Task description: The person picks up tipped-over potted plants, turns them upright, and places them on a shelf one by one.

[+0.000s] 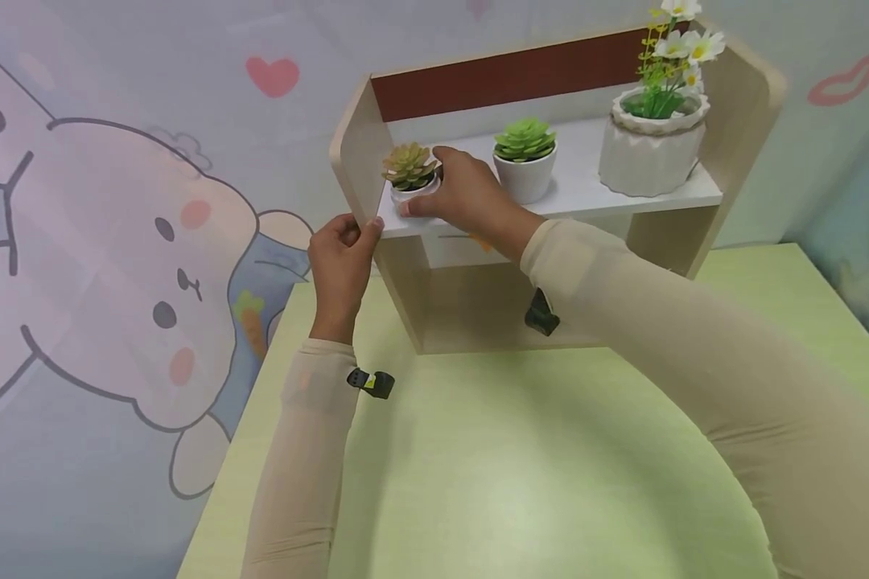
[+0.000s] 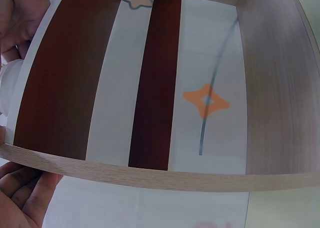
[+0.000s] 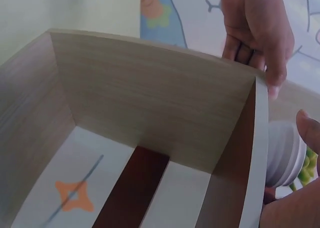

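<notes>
Head view took in a green table [image 1: 521,482] with a pale wooden shelf unit [image 1: 746,88] standing at its far edge against a cartoon rabbit backdrop [image 1: 116,265]. The person's forearms hid much of the unit's lower compartment. On the upper board stood a large ribbed white pot of daisies [image 1: 650,153], its blooms cut off by the top of the frame, then a small white pot with a green succulent [image 1: 525,165], then the smallest pot, a tan succulent [image 1: 409,177], at the board's left end. The right hand [image 1: 471,197] reached over and curled round that smallest pot, hiding its right side. The left hand [image 1: 342,261] gripped the unit's left side panel, fingers wrapped behind the edge.
</notes>
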A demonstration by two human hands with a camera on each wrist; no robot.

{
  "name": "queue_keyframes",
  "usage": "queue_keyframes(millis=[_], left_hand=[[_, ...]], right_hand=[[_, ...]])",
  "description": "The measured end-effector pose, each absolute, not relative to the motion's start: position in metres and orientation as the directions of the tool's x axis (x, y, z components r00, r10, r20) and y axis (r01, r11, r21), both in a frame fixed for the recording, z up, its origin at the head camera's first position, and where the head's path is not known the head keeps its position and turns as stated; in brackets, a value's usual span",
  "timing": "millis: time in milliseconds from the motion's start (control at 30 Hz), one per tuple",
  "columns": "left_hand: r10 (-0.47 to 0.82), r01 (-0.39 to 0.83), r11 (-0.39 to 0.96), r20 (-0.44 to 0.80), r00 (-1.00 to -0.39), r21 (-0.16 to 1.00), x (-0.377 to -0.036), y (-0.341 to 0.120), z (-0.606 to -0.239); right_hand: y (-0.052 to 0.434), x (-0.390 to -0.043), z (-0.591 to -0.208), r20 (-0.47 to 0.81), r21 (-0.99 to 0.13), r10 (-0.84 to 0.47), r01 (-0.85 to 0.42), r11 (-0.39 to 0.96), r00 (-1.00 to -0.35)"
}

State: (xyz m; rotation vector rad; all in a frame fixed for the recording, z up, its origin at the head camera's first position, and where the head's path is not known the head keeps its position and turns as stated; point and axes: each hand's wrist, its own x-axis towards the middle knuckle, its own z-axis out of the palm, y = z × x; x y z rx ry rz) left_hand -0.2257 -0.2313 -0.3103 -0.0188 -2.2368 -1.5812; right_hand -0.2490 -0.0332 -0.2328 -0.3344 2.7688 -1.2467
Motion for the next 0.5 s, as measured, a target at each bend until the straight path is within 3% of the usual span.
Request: queue_keyframes(millis=[367, 500], left_hand=[[-0.201, 0.261, 0.311, 0.331, -0.922, 0.914, -0.224, -0.236, -0.322], [-0.120, 0.247, 0.426, 0.325, -0.938, 0.870, -0.207, -0.242, -0.338]], right_hand=[[-0.016, -0.214, -0.261, 0.182, -0.805, -0.215, -0.271, 0.528, -0.959], [0.002, -0.186, -0.280, 0.319, -0.806, -0.218, -0.385, 0.449, -0.922]])
